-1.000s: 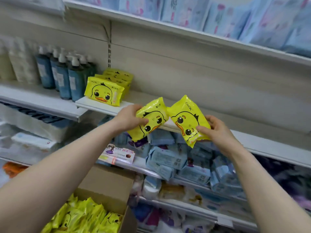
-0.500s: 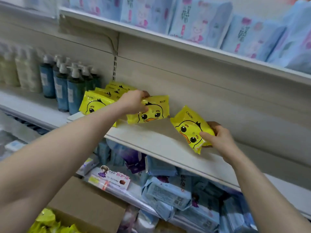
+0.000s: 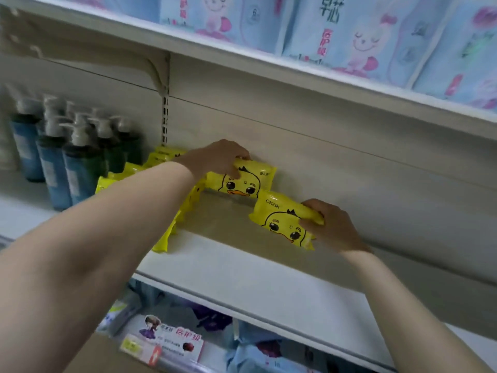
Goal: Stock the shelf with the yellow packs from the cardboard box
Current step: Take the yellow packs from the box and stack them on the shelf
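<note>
Two glossy yellow packs are in hand above the shelf (image 3: 242, 273), each with a cartoon duck face turned frontward and its long axis along the shelf. The left hand (image 3: 215, 160) curls over the rear pack (image 3: 244, 181) at the shelf's back. The right hand (image 3: 333, 227) pinches the nearer pack (image 3: 282, 222) (slightly tilted) by its right end. A row of packs (image 3: 170, 232) stands at the shelf's left end, partly hidden, so uncounted.

Blue pump bottles (image 3: 52, 170) at left, pale-blue bunny-print packs (image 3: 349, 36) above
</note>
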The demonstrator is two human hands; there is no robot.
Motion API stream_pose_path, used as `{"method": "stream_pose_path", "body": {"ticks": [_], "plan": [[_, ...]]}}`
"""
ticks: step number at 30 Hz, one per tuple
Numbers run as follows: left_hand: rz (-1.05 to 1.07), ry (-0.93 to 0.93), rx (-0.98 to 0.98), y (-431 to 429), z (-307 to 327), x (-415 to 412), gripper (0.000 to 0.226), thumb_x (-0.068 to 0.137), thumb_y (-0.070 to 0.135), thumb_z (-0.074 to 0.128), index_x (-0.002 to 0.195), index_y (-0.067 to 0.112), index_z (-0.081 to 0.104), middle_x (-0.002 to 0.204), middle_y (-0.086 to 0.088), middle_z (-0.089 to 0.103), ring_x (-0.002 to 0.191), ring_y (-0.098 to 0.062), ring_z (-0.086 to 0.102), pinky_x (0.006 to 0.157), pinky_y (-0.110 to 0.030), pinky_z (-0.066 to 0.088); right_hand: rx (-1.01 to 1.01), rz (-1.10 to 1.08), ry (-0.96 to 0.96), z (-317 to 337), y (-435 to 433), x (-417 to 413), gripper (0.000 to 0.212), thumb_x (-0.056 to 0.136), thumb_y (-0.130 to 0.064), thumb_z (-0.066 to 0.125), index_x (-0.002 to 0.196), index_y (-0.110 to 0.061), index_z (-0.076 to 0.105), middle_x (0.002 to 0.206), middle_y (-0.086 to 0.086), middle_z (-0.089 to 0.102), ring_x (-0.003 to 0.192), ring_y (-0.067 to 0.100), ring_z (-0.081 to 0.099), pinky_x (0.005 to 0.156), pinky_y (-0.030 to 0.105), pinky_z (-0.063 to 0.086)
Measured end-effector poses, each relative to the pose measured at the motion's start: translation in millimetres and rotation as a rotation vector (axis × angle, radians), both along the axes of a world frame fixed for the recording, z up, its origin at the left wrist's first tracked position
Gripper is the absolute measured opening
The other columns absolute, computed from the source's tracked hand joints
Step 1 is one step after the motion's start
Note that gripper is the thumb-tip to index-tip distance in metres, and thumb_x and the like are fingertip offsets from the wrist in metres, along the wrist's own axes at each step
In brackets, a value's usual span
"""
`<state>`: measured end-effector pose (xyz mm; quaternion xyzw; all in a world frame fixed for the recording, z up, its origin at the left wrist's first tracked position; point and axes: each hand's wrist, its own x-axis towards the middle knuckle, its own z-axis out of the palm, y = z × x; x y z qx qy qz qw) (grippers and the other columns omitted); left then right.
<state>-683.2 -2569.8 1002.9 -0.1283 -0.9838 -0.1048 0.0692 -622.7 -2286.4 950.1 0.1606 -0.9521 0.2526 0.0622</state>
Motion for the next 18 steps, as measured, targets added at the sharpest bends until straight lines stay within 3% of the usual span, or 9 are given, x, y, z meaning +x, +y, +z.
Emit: {"method": "stream_pose_path", "body": {"ticks": [6, 12, 15, 18], "plan": [[-0.024, -0.091, -0.15, 5, -18, -24, 0.054, 0.081, 0.02, 0.073, 0.132, 0.02, 0.054, 0.133, -0.004, 0.055, 0.121, -0.025, 0.049, 0.093, -0.033, 0.038, -0.027, 0.058, 0.017, -9, -8, -18, 0.029, 0.084, -0.024, 0.067, 0.113, -0.025, 0.066, 0.094, -0.005, 0.064, 0.087, 0.019, 0.058, 0.076, 0.028, 0.042], [-0.034, -0.09, -0.214, 1, -23, -27, 0.075, 0.078, 0.012, 0.076, 0.144, 0.027, 0.044, 0.145, 0.0, 0.047, 0.131, -0.023, 0.043, 0.103, -0.034, 0.036, 0.003, 0.066, 0.017, -6, -20, -23, 0.043, 0.075, -0.037, 0.058, 0.116, -0.024, 0.066, 0.103, 0.002, 0.07, 0.095, 0.025, 0.061, 0.082, 0.033, 0.045], [-0.036, -0.073, -0.237, -4, -16, -25, 0.068, 0.082, 0.013, 0.073, 0.143, 0.025, 0.045, 0.144, -0.002, 0.048, 0.13, -0.024, 0.045, 0.102, -0.033, 0.036, -0.034, 0.075, 0.005, -4, -37, -27, 0.038, 0.079, -0.03, 0.064, 0.117, -0.024, 0.066, 0.104, 0.006, 0.069, 0.095, 0.029, 0.063, 0.084, 0.041, 0.051], [-0.015, -0.032, -0.138, -11, -8, -18, 0.064, 0.087, 0.007, 0.067, 0.144, 0.021, 0.043, 0.143, -0.003, 0.049, 0.128, -0.022, 0.046, 0.1, -0.029, 0.036, -0.079, 0.078, -0.008, -3, -60, -35, 0.04, 0.083, -0.023, 0.068, 0.123, -0.026, 0.064, 0.11, 0.01, 0.067, 0.096, 0.034, 0.065, 0.084, 0.049, 0.054]]}}
